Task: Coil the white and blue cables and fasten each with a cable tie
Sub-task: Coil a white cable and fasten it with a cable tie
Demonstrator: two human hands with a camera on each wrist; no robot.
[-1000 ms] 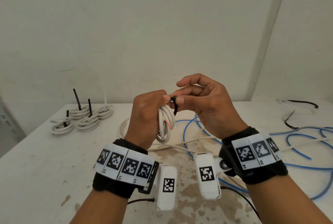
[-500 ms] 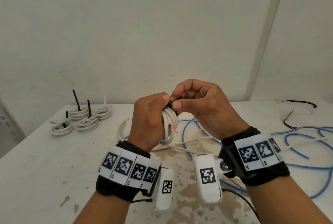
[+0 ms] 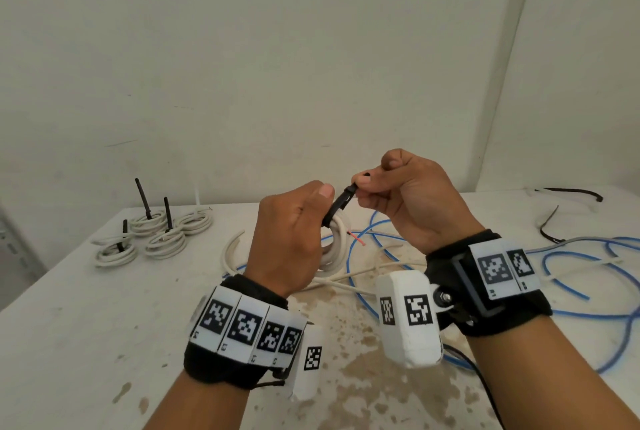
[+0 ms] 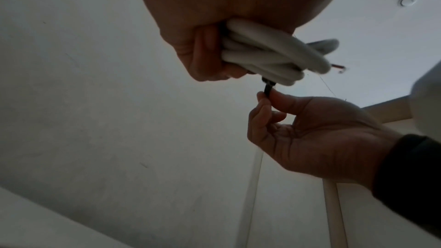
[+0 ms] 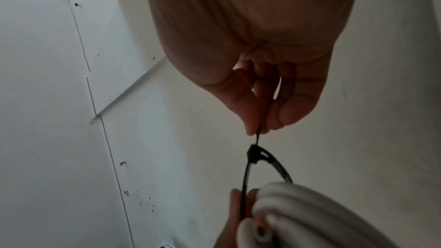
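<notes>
My left hand (image 3: 294, 232) grips a white cable coil (image 3: 334, 246) above the table; its bare red wire end (image 3: 356, 238) sticks out to the right. In the left wrist view the coil (image 4: 269, 59) is bunched in the curled fingers. A black cable tie (image 3: 341, 203) loops round the coil. My right hand (image 3: 398, 194) pinches the tie's tail between thumb and forefinger, a little up and right of the coil. The right wrist view shows the tie's loop (image 5: 262, 165) still slack between its head and the coil (image 5: 298, 210). Blue cable (image 3: 588, 277) lies loose on the table at right.
Several tied white coils (image 3: 156, 235) with upright black tie tails sit at the table's back left. Loose white cable (image 3: 235, 253) trails under my hands. Black cable ties (image 3: 550, 229) lie at the back right. The stained white table (image 3: 86, 325) meets a wall behind.
My right hand has moved up and to the right, drawing the tie's tail out through its head. The left hand has kept hold of the coil and tilted a little.
</notes>
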